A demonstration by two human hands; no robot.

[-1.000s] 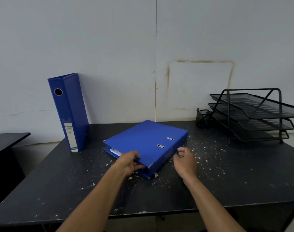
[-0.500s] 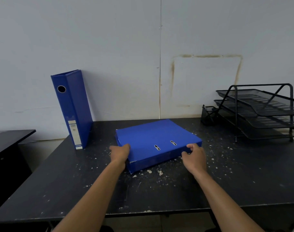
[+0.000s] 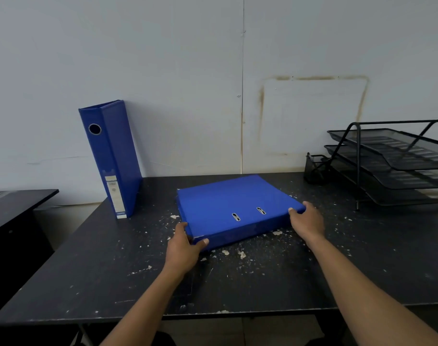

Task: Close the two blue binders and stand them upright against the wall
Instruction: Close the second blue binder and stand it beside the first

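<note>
One blue binder stands upright at the back left of the black table, leaning against the white wall, its labelled spine facing me. The second blue binder lies flat and shut in the middle of the table, spine edge toward me. My left hand grips its near left corner, thumb on the spine edge. My right hand holds its near right corner, fingers curled on the top edge.
A black wire three-tier paper tray stands at the back right, with a small mesh holder beside it. White flakes litter the table top. A second dark desk sits lower at the left.
The flat binder has turned from a diagonal lie to nearly square with me and its cover is shut. Both hands shifted from its front edge to its two near corners.
</note>
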